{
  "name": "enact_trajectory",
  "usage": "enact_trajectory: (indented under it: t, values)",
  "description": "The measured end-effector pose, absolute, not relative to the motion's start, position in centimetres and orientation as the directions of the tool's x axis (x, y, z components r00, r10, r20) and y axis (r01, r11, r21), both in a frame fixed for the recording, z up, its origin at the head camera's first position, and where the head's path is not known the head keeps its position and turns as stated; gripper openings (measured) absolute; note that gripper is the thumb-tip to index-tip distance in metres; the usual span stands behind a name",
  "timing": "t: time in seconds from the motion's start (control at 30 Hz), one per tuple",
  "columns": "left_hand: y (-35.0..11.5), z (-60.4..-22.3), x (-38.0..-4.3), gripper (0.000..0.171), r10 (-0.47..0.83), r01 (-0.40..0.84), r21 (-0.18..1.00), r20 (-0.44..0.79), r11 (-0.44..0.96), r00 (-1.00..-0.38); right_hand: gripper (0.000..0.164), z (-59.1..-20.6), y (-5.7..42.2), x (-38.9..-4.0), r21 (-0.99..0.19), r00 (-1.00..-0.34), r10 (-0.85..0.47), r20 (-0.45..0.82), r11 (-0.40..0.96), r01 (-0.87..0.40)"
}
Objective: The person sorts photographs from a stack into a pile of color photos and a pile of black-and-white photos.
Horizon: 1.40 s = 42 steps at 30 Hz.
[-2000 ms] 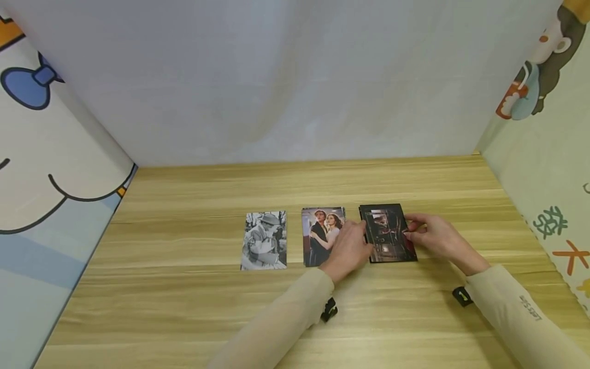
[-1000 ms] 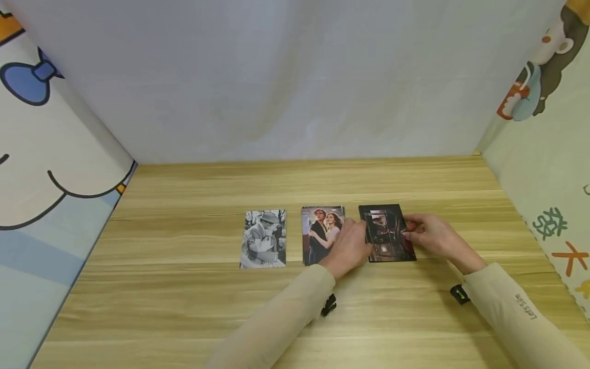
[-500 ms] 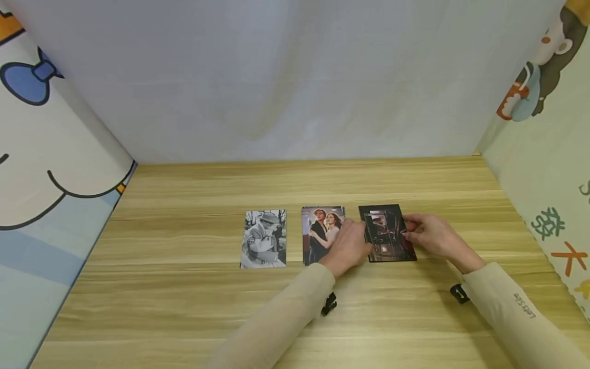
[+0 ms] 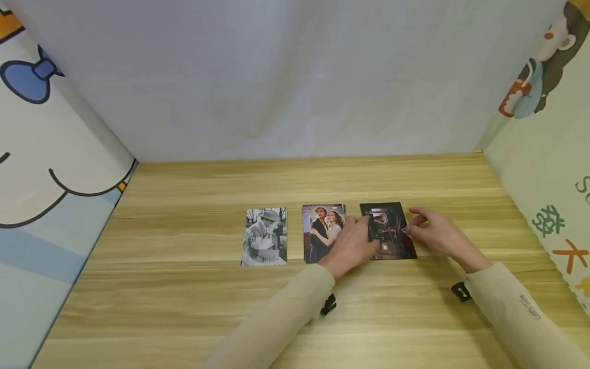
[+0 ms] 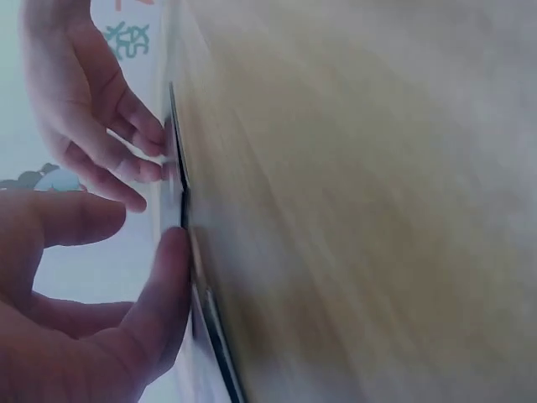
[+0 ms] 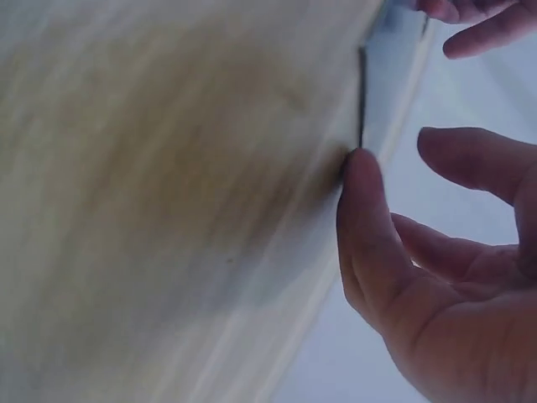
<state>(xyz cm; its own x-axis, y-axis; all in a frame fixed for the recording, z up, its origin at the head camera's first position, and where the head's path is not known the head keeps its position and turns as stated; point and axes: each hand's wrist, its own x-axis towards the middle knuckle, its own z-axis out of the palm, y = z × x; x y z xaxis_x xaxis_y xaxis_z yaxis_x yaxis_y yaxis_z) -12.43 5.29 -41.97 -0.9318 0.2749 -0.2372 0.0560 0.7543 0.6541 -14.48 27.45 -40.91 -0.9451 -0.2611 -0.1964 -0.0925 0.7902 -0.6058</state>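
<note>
Three sets of photo cards lie in a row on the wooden table. At the right is a dark photo card stack (image 4: pixel 389 233), its edges lined up. My left hand (image 4: pixel 351 247) lies over the gap between that stack and the middle couple photo card stack (image 4: pixel 318 236). In the left wrist view its finger and thumb (image 5: pixel 92 218) stand apart. My right hand (image 4: pixel 440 236) is at the dark stack's right edge. One fingertip (image 6: pixel 362 168) meets the card edge in the right wrist view, the other fingers spread away from it. A black-and-white photo card (image 4: pixel 264 237) lies at the left.
The wood-grain table (image 4: pixel 184 307) ends at a pale cloth wall (image 4: pixel 286 82) behind. Printed cartoon panels stand at both sides. Black straps (image 4: pixel 329 305) hang near the wrists, under the sleeves.
My left hand has shifted slightly right, its thumb spreading over the dark stack. My right forefinger has lifted off the stack's edge. The cards stay where they were.
</note>
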Motion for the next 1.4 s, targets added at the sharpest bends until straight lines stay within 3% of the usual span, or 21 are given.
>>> enact_trajectory:
  t: [0.23,0.47,0.6,0.97,1.13,1.4]
  values:
    - [4.8,-41.0,-11.1,0.08,0.296,0.065,0.711,-0.206,0.7,-0.933,0.063,-39.6,27.6,-13.6,-0.641,-0.954,-0.222,-0.201,0.766,-0.043]
    - [3.1,-40.2,-9.7,0.079,0.431,0.249,0.738,-0.062,0.627,-0.9,0.064,-38.6,26.7,-12.5,-0.723,-0.969,-0.194,-0.153,0.691,-0.024]
    - [1.9,-39.7,-9.0,0.079,0.464,0.289,0.767,-0.013,0.572,-0.886,0.065,-38.3,26.2,-11.8,-0.746,-0.979,-0.177,-0.104,0.664,-0.04]
    - [-2.1,-39.2,-7.9,0.075,0.395,0.299,0.799,0.083,0.522,-0.915,0.059,-38.5,24.2,-10.3,-0.826,-0.981,-0.183,0.063,0.542,-0.154]
    - [-3.9,-39.4,-7.7,0.075,0.36,0.298,0.801,0.111,0.519,-0.926,0.06,-38.3,23.2,-10.2,-0.833,-0.982,-0.181,0.059,0.533,-0.149]
    - [-6.0,-40.0,-7.5,0.08,0.331,0.337,0.712,0.153,0.617,-0.931,0.061,-38.6,21.6,-10.1,-0.827,-0.977,-0.209,0.032,0.543,-0.143]
